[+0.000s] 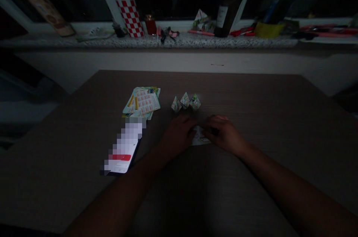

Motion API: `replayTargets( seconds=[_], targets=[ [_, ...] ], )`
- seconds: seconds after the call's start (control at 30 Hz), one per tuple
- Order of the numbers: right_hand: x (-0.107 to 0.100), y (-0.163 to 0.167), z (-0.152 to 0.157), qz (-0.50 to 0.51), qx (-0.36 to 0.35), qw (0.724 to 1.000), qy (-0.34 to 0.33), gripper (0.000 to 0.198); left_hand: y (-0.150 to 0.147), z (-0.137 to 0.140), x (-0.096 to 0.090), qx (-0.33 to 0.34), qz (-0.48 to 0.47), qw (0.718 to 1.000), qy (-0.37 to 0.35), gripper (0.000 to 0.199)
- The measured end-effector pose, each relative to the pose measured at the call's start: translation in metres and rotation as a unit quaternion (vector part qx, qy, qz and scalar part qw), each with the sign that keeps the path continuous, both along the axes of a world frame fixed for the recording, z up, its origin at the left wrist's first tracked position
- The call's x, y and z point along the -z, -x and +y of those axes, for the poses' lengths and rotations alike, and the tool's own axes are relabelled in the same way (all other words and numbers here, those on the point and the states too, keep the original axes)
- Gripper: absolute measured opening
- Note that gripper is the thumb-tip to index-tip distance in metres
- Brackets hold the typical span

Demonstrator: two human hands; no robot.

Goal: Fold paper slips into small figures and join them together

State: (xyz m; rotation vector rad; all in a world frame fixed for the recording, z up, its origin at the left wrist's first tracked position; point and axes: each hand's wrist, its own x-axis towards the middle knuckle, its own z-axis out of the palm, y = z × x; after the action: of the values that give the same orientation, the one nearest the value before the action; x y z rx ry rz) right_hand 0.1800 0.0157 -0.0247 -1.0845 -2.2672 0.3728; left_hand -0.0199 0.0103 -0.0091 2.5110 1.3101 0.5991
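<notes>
A small printed paper sheet (199, 139) lies on the table between my two hands. My left hand (180, 134) is on its left side, with curled fingers and the thumb against the paper. From the right, my right hand (223, 132) grips the sheet's other side between thumb and bent fingers. Part of the paper is hidden under the hands, and dim light obscures its folds. Just beyond the hands stand three pointed folded-paper pieces (185, 100) in a row, made of similar printed paper.
A stack of printed leaflets (144, 102) lies at the back left of the wooden table (251, 95). Nearer, left of my left forearm, rests a lit phone (124, 147). On the windowsill (195, 41) stand a red-and-white checkered bottle (131, 16), a small jar (150, 25) and a dark package (226, 15).
</notes>
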Motion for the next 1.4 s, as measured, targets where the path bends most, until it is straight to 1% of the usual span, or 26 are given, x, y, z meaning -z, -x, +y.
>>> replayTargets(
  seconds=[0.1, 0.2, 0.3, 0.43, 0.53, 0.6, 0.73, 0.87, 1.0, 1.13, 1.4],
  targets=[
    [0.0, -0.002, -0.001, -0.017, -0.004, 1.0, -0.009, 0.008, 0.001, 0.0, -0.002, 0.056, 0.058, 0.997, -0.023, 0.021],
    [-0.001, -0.002, -0.001, -0.023, -0.035, 0.999, -0.013, 0.011, 0.001, 0.001, -0.005, 0.077, 0.11, 0.99, -0.037, 0.022],
    [-0.004, -0.002, 0.0, -0.033, -0.078, 0.996, -0.007, 0.017, 0.003, 0.0, -0.009, 0.094, 0.131, 0.986, -0.041, 0.022],
    [-0.007, -0.006, 0.002, -0.034, -0.102, 0.994, -0.008, 0.02, 0.01, -0.002, -0.017, 0.113, 0.105, 0.988, -0.022, 0.024],
    [-0.012, -0.009, 0.001, -0.042, -0.114, 0.993, 0.007, 0.024, 0.013, -0.002, -0.02, 0.12, 0.091, 0.989, -0.002, 0.037],
    [-0.014, -0.01, -0.001, -0.045, -0.116, 0.992, 0.019, 0.028, 0.015, -0.001, -0.021, 0.122, 0.086, 0.989, 0.008, 0.039],
    [-0.016, -0.01, -0.001, -0.051, -0.116, 0.991, 0.03, 0.032, 0.017, 0.001, -0.02, 0.127, 0.073, 0.989, 0.015, 0.036],
    [-0.016, -0.011, 0.0, -0.065, -0.123, 0.989, 0.039, 0.031, 0.019, 0.002, -0.021, 0.136, 0.07, 0.988, 0.021, 0.028],
    [-0.018, -0.01, 0.0, -0.061, -0.127, 0.989, 0.043, 0.028, 0.019, 0.002, -0.023, 0.141, 0.07, 0.987, 0.024, 0.023],
    [-0.02, -0.007, -0.002, -0.059, -0.114, 0.991, 0.041, 0.02, 0.018, 0.001, -0.023, 0.134, 0.073, 0.988, 0.022, 0.021],
    [-0.013, -0.003, -0.001, -0.061, -0.097, 0.993, 0.016, 0.013, 0.01, -0.001, -0.015, 0.105, 0.065, 0.992, 0.017, 0.019]
  ],
)
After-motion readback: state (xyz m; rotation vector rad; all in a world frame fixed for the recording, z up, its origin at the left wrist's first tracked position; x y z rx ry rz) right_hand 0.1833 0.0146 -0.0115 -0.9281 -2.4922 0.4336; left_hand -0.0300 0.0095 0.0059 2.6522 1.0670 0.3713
